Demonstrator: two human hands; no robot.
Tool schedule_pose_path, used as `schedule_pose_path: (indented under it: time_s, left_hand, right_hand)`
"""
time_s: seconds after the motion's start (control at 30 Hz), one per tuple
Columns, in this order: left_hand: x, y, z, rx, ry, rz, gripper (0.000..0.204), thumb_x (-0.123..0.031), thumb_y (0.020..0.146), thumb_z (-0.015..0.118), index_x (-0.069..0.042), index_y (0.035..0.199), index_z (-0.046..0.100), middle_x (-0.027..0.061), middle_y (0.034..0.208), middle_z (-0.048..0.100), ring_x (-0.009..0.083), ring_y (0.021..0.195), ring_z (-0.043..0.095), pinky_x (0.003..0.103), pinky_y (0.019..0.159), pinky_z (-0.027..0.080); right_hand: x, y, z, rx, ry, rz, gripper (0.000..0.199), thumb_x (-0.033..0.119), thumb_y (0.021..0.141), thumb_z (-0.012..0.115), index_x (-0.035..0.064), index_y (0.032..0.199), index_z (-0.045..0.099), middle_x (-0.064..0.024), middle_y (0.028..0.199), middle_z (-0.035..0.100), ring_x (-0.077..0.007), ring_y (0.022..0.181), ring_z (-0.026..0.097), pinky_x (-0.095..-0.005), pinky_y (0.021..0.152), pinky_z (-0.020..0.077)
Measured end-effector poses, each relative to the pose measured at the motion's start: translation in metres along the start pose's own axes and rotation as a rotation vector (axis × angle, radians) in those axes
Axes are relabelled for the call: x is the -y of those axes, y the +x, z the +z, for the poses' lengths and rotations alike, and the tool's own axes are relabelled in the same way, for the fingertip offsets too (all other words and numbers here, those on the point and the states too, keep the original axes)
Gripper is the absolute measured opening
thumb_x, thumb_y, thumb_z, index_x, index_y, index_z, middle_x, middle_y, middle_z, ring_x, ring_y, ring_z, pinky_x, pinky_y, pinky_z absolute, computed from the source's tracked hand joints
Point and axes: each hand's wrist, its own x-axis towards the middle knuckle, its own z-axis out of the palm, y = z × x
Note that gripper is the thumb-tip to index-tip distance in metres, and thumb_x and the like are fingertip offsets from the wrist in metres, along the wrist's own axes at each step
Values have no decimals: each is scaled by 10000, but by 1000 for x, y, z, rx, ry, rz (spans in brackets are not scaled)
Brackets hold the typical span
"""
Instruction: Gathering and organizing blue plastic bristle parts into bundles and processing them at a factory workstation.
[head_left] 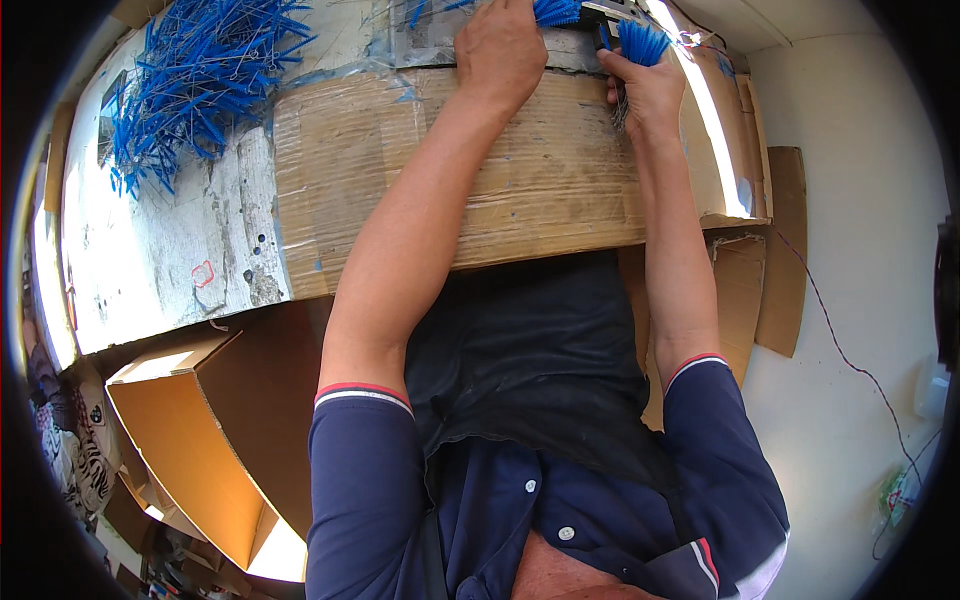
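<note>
A bundle of small blue wire brushes [641,42] is gripped in my right hand [652,92], bristle ends up and thin wire stems hanging below the fingers. My left hand [498,52] is at the far side of the table, fingers curled and closed. Its fingertips are cut off by the upper edge, so what they hold cannot be made out. Close beside its fingers is another bunch of blue brushes [557,12]. Between and behind the hands lies a dark metal fixture [592,22], only partly in view.
A large heap of blue wire brushes [205,85] lies on the worn white tabletop [225,235] at the left. Cardboard [560,185] covers the table's front. An open cardboard box [195,430] stands below left. Red-and-dark cable [840,335] runs down at the right.
</note>
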Motion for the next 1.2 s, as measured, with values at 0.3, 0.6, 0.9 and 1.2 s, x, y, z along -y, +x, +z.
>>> schedule_pose_path:
  time_s: [0.3,0.6,0.9,1.2]
  left_hand:
    - [0,2,-4,-50,-33,-7,179,-34,851,552,-53,1017,616,203,899,674,441,847,652,540,741,509]
    - [-5,4,-8,-201,-85,99,177,-26,830,562,-45,999,609,201,894,662,411,914,617,520,784,490]
    - [-11,3,-10,73,-50,33,105,-28,850,546,-26,943,595,250,885,655,466,854,636,576,742,487]
    - [-4,0,0,79,-8,40,109,-40,851,551,-38,935,621,238,876,673,460,852,648,567,747,503]
  right_hand:
    - [7,7,18,-66,-99,-30,192,-10,761,835,13,806,650,-48,647,630,-125,469,557,-273,383,418]
    - [7,4,20,-127,-130,-50,195,54,772,834,-39,776,662,-80,614,623,-150,409,564,-290,361,446]
    - [-13,-2,3,-76,201,-81,189,72,842,792,-30,956,681,-82,735,677,-159,519,631,-277,447,513]
    - [-21,-12,3,-83,207,-167,171,21,871,761,-32,1024,705,-82,796,695,-159,596,649,-282,545,552]
